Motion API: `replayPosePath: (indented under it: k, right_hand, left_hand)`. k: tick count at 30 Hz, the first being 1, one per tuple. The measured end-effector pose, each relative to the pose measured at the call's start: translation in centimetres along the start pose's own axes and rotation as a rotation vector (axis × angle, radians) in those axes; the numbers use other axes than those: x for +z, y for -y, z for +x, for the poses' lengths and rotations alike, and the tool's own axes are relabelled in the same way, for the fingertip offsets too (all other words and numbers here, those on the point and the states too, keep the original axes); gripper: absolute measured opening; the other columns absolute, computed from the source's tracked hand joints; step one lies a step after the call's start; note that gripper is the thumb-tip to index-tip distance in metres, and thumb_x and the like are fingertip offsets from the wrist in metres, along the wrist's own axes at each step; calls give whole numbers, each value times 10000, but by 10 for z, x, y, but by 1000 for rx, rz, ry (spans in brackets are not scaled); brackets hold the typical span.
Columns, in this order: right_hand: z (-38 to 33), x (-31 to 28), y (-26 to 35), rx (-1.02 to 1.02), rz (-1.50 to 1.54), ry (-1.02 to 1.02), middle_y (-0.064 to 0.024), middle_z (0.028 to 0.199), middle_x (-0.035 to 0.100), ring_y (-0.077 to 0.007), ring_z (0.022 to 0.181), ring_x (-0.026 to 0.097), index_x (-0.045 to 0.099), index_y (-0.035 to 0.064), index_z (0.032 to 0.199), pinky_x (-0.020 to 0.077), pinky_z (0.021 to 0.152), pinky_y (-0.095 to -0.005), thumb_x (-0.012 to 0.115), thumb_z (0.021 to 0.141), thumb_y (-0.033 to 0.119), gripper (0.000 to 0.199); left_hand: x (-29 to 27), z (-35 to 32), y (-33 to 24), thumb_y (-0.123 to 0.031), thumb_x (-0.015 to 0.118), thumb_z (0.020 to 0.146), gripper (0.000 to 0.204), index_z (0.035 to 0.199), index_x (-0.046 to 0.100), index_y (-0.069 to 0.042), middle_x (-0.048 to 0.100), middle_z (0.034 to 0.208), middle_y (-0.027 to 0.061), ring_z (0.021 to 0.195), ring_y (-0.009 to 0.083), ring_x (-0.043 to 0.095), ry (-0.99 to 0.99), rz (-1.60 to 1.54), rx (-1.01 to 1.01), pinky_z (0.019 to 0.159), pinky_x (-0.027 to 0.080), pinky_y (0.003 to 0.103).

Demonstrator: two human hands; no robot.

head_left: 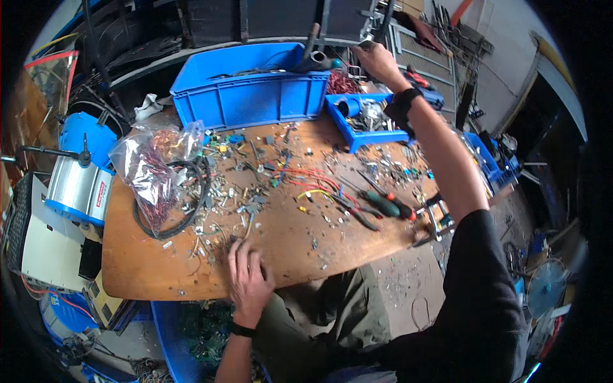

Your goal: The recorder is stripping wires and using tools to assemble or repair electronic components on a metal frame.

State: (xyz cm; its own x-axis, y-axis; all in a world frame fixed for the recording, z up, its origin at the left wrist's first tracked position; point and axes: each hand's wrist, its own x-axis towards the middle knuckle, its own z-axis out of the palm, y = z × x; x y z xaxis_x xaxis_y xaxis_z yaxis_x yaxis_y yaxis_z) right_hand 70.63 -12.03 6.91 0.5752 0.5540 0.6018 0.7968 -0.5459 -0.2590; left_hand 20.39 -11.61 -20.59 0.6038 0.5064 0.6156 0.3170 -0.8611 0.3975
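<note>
My left hand (250,277) rests at the near edge of the wooden table (287,255), fingers a little bent and apart, with nothing visible in them. Just beyond its fingertips lies a short thin cable (249,225) among small metal and plastic scraps. My right arm stretches far to the back right. There my right hand (381,66) is closed, its fingertips pinched at the metal frame behind the table; what they hold is too small to tell. Below that hand stands a shallow blue tray (365,142) with metal parts. Red wire scraps (343,83) lie beside it.
A large blue crate (255,102) stands at the back. Clear plastic bags of wire (150,172) lie at the left, over a black cable loop. Screwdrivers (383,203), pliers (359,216) and red wires (313,175) lie at the right. A clamp (437,217) sits at the right edge.
</note>
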Motion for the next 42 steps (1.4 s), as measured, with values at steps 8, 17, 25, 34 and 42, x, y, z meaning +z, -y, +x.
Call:
replayPosePath:
  k: [8,17,25,34,42]
  right_hand:
    - [-254,6,-34,-90,30,174,-258,870,748,-440,836,743,736,11,1012,593,776,-552,737,923,256,261]
    - [-359,11,-69,32,-60,345,-259,1188,671,-428,1132,664,667,7,1181,558,948,-516,795,807,160,424]
    - [-384,-63,-27,-13,388,76,-223,1198,679,-434,1090,691,589,23,1295,571,893,-474,819,880,136,488]
    - [-489,-214,-84,335,574,8,-53,1053,749,-147,968,714,684,32,1197,587,877,-303,929,846,151,444]
    - [-528,-241,-166,836,998,-436,-51,1004,681,-139,917,684,578,28,1386,582,799,-311,731,1026,247,448]
  left_hand:
    - [0,0,-6,-11,635,877,208,1076,616,45,599,1326,230,1332,438,525,-2,49,23,1159,427,539]
    - [1,1,-12,-1,628,873,178,1048,619,29,611,1309,224,1324,429,534,-5,51,49,1147,435,533]
    - [1,-1,-10,-14,585,920,139,1022,623,73,614,1315,247,1332,433,524,33,97,20,1165,414,543]
    - [5,-1,-10,-25,579,932,205,1068,632,118,610,1344,251,1362,425,504,60,137,20,1199,380,544]
    - [8,-1,-7,-47,569,958,212,1087,638,106,620,1336,250,1347,432,523,51,181,97,1203,372,560]
